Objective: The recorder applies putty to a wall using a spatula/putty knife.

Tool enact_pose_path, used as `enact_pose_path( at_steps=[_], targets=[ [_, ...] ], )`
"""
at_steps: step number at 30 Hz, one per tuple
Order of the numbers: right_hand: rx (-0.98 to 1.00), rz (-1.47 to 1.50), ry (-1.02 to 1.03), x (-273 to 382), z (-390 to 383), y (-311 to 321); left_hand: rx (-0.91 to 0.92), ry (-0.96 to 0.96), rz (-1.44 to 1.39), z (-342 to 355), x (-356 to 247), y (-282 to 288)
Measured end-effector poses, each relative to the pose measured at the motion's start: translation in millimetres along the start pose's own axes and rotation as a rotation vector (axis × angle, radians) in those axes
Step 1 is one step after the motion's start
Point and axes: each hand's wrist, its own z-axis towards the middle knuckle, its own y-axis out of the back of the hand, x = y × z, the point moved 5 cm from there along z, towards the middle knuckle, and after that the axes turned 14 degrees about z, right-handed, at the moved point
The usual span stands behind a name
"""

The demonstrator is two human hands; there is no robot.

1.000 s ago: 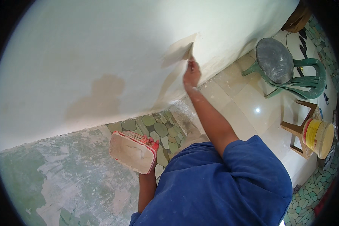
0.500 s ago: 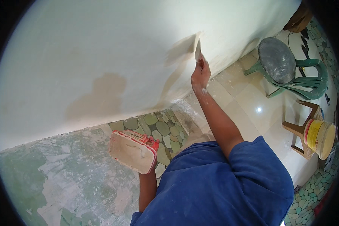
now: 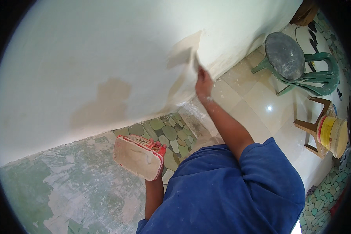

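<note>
My right hand (image 3: pixel 204 84) is closed round a putty knife (image 3: pixel 195 60), whose blurred blade is at the white wall (image 3: pixel 105 46), on a beige patch (image 3: pixel 185 45) of filler that casts or borders a darker shadow. My left hand (image 3: pixel 159 158) grips a red-edged plastic tub (image 3: pixel 134 156) from its right side; the tub is tilted and has pale putty smeared inside. My blue shirt fills the lower middle of the view.
A green plastic chair (image 3: pixel 319 74) with a dusty grey round seat or pad (image 3: pixel 284 54) stands at right. Below it lie a brown stool (image 3: pixel 308 126) and a yellow bucket (image 3: pixel 333 136). Patchy green surface (image 3: pixel 74 187), pebble-patterned tiles (image 3: pixel 169 132) and beige floor tiles (image 3: pixel 253 93) adjoin the wall.
My right hand and the putty knife have moved slightly down and to the left since half a second ago, after moving right before that. The tub stays nearly in place.
</note>
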Motion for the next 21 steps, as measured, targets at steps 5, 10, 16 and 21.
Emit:
enact_pose_path(
  at_steps=[5,10,16,21],
  targets=[
    [-0.164,0.261,-0.056,-25.0,31.9,-9.3,0.009,0.039,-0.029,2.6,5.6,0.5],
    [0.152,0.265,-0.012,24.6,-52.8,-61.3,-0.02,0.038,-0.037,3.2,3.7,4.9],
    [0.144,0.258,0.179,43.8,-33.9,-36.4,-0.01,0.013,-0.052,4.6,-1.6,0.4],
    [-0.149,0.187,0.129,34.2,20.4,-42.3,-0.005,0.03,-0.036,3.4,6.5,7.7]
  ],
)
